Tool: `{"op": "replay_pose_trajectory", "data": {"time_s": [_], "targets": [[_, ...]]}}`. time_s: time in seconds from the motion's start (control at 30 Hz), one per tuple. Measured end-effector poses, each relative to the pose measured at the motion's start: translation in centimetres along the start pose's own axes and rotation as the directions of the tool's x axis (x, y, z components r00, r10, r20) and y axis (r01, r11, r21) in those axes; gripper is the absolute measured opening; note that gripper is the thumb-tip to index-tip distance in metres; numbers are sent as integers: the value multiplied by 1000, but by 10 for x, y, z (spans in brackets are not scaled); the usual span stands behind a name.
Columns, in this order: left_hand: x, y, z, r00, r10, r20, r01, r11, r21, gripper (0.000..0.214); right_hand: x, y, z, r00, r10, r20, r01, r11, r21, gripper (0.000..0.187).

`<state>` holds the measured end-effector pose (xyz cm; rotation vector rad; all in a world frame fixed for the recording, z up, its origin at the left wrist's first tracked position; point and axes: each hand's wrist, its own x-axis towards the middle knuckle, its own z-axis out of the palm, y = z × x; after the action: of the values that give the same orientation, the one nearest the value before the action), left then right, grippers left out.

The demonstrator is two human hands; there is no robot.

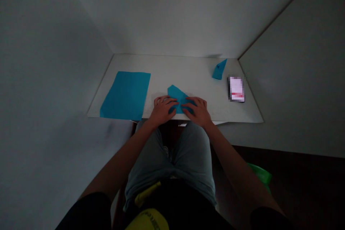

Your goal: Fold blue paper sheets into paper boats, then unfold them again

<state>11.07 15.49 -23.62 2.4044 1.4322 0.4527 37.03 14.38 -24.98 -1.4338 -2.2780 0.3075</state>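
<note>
A folded piece of blue paper (pixel 177 95) lies near the table's front edge, its far end coming to a blunt corner. My left hand (pixel 162 107) rests on its left side, fingers apart and lightly bent, the tips touching the paper. From the right, my right hand (pixel 198 109) lies over the other side with its fingers spread on the sheet. Both hands are open, and they cover part of the folds. The paper stays flat on the table beneath them.
A larger blue sheet (pixel 126 95) lies at the left, reaching the front edge of the white table (pixel 185 68). Towards the back right stands a folded blue paper piece (pixel 220 70), beside a phone (pixel 236 89). Walls enclose the table; a green object (pixel 260 174) is low at the right.
</note>
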Motion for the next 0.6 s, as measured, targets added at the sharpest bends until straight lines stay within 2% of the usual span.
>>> {"op": "replay_pose_trajectory", "data": {"time_s": [0.17, 0.27, 0.37, 0.5, 0.53, 0.6], "targets": [[20, -20, -14, 978, 136, 161, -140, 990, 10, 52, 2, 7, -1, 1000, 3, 9, -3, 1000, 5, 45], [34, -27, -22, 966, 199, 166, -206, 978, 25, 51, 3, 8, 0, 997, -39, 63, 42, 998, -43, 48], [39, -25, -25, 955, 237, 178, -243, 970, 16, 44, 3, 7, 2, 995, -58, 86, 64, 995, -74, 50], [22, -15, -21, 958, 262, 113, -264, 964, 2, 27, 2, 5, 5, 996, -57, 70, 64, 993, -96, 50], [14, -13, -19, 962, 261, 84, -262, 965, 7, 32, 2, 6, 6, 996, -58, 64, 65, 993, -102, 49], [-1, -13, -14, 967, 250, 46, -251, 968, 21, 61, 1, 7, 7, 997, -61, 54, 67, 991, -114, 49]]}}
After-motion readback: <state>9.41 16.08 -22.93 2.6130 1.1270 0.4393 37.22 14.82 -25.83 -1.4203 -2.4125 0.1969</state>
